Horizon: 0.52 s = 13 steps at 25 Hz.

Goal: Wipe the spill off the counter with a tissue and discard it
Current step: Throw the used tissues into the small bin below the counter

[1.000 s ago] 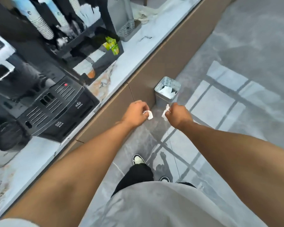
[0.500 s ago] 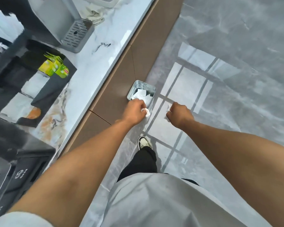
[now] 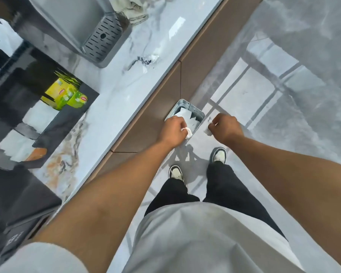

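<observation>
My left hand (image 3: 173,130) is closed around a crumpled white tissue (image 3: 188,133) and hovers over the near rim of a small grey metal bin (image 3: 200,114) on the floor against the brown counter front. White paper lies inside the bin. My right hand (image 3: 225,128) is a fist just right of the bin, with a small white scrap of tissue (image 3: 207,131) showing at its fingers. A dark speckled smear (image 3: 146,61) shows on the white marble counter (image 3: 114,107) near its edge.
On the counter stand a grey machine with a slotted drip tray (image 3: 102,39), a black organiser holding green tea packets (image 3: 67,94), a folded cloth (image 3: 132,10) and a black appliance (image 3: 14,209) at the near left. Glossy grey floor (image 3: 283,95) stretches to the right. My shoes (image 3: 218,156) stand behind the bin.
The view has moved closer along the counter toward the bin. My left hand with the tissue now overlaps the bin's rim; my right fist has come up beside the bin.
</observation>
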Available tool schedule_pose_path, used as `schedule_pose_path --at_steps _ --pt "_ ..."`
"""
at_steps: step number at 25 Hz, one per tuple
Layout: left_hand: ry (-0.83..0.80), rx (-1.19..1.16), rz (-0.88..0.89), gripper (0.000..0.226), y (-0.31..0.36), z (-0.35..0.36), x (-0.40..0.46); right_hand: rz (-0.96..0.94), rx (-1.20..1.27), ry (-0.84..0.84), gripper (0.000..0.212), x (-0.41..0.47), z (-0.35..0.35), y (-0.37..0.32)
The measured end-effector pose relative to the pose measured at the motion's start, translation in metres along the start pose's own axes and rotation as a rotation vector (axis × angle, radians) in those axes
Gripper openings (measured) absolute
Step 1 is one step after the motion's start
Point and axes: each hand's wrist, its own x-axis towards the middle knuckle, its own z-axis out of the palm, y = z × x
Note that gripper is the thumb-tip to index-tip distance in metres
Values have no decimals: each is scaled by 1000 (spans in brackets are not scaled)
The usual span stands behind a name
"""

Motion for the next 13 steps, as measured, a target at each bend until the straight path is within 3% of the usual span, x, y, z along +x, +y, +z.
schedule_pose_path --at_steps 5,8,13 --pt "81 -57 -244 13 -3 24 46 -92 -56 -175 16 91 -4 8" --pt "205 -241 -471 11 3 39 73 -172 -136 -275 17 133 -14 11" --pt "369 -408 -647 8 2 60 104 -333 -275 -381 18 187 -7 9"
